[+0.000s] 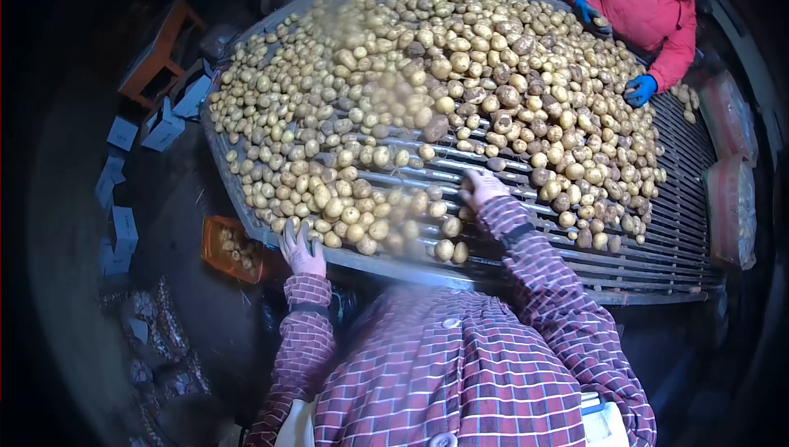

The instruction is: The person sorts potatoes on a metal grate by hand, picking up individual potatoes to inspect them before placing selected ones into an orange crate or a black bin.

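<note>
Potatoes (pixel 485 61) lie in a thick layer over a slatted metal sorting table (pixel 567 262); some are clean and yellow, others brown with soil. My left hand (pixel 302 251), in a grey-fingered glove, is at the table's near rim, fingers spread against the closest potatoes and gripping none. Over bare bars near the middle, my right hand (pixel 485 190) reaches forward and left. Its thumb and fingers look a little apart, with no potato visible between them, though the palm side is hidden. A potato (pixel 466 213) lies just below that hand.
A co-worker in a red jacket (pixel 637 3) stands at the far right, one blue glove (pixel 639 90) on the table edge. Filled sacks (pixel 731 209) lean at the right. An orange crate (pixel 215 250) holding potatoes and white boxes (pixel 163 126) stand on the left floor.
</note>
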### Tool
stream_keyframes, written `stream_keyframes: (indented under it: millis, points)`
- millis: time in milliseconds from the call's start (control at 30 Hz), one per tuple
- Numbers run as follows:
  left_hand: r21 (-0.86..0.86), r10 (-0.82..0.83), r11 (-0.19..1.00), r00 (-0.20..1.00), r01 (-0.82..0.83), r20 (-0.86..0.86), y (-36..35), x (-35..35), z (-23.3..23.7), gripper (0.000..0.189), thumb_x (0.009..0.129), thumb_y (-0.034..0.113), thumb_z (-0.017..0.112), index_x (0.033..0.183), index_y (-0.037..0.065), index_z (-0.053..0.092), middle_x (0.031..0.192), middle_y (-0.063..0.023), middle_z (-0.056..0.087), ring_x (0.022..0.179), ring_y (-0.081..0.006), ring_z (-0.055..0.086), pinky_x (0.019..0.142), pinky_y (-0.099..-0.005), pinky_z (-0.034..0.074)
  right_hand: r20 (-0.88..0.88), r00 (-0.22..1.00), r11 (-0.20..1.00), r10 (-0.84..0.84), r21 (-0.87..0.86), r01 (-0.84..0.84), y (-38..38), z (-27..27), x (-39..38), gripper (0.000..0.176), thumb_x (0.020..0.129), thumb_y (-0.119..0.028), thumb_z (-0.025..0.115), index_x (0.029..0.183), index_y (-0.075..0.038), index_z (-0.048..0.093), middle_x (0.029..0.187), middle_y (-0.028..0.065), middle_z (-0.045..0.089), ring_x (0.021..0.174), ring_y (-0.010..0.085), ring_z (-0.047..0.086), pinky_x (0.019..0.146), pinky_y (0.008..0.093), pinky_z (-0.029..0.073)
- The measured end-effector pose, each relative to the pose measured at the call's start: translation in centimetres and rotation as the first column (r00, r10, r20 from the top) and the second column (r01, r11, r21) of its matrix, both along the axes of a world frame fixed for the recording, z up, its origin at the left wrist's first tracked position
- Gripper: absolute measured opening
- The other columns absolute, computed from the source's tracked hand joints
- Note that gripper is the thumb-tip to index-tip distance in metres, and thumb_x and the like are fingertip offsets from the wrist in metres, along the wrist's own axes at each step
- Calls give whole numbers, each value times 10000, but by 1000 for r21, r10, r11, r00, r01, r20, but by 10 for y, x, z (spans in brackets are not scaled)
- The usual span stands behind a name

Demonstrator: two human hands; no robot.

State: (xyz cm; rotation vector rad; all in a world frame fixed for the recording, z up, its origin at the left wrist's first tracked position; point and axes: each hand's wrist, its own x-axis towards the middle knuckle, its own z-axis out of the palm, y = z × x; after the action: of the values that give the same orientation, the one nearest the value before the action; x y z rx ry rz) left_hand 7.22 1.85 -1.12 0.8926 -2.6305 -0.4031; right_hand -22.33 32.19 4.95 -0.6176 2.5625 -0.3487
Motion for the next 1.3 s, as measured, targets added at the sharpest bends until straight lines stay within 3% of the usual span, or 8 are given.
stream_keyframes:
  millis: [167,433,633,833,1033,1167,1233,1300]
  points:
    - [156,83,984,997,-81,-5,1,-3,13,441,791,154,662,1220,88,583,1396,-139,412,1301,-344,362,1097,-476,275,241,968,913,-75,-373,164,-29,8,19,372,778,-216,668,1082,-45,540,996,191,602,957,341,607,841,434,487]
    - [78,-313,948,948,308,60,49,-114,59,442,798,150,640,1230,100,556,1219,-125,565,1112,-314,528,968,-414,410,840,-25,320,542,-179,930,2,5,25,627,942,-593,400,1239,-56,532,1201,135,600,1075,292,615,773,397,552]
    - [115,-348,930,734,350,583,31,-186,36,462,803,321,680,1225,172,566,1144,-125,578,1091,-286,572,889,-433,455,825,61,220,562,-220,950,27,19,36,587,953,-495,467,1305,-26,476,1280,177,554,1148,309,574,868,477,546]
    - [217,-403,895,915,390,17,30,-179,18,404,800,207,676,1179,86,602,1082,-156,635,1012,-307,613,908,-382,489,841,533,310,91,-532,788,85,42,57,198,891,-202,622,1016,-48,619,791,13,589,734,111,562,670,236,475]
    - [843,-111,142,855,519,-507,122,-174,71,415,890,92,550,1289,2,481,1199,-134,553,1069,-210,562,929,-315,478,453,878,480,-154,-742,467,161,36,101,297,785,-52,614,1076,-14,658,855,41,661,836,113,611,781,244,490]
    - [890,-192,-119,869,441,-456,193,-184,123,455,870,83,555,1308,12,454,1185,-139,543,1078,-233,558,925,-340,498,852,472,216,-226,-428,877,186,57,119,381,858,-134,640,1225,-42,594,919,74,666,732,133,637,661,237,527]
    - [945,-400,-226,862,237,-312,236,-181,170,529,853,98,586,1351,20,429,1234,-143,536,1129,-251,542,993,-361,449,660,721,240,-212,-680,693,189,48,130,453,896,-283,626,1289,-75,539,941,83,657,699,137,631,615,245,531]
    - [695,-785,-80,385,714,-486,271,-176,160,684,810,108,635,1426,40,345,1325,-153,506,1240,-264,480,1062,-373,376,843,531,-20,-87,-534,845,180,75,145,521,898,-422,621,1278,-79,523,914,60,637,676,133,616,584,264,523]
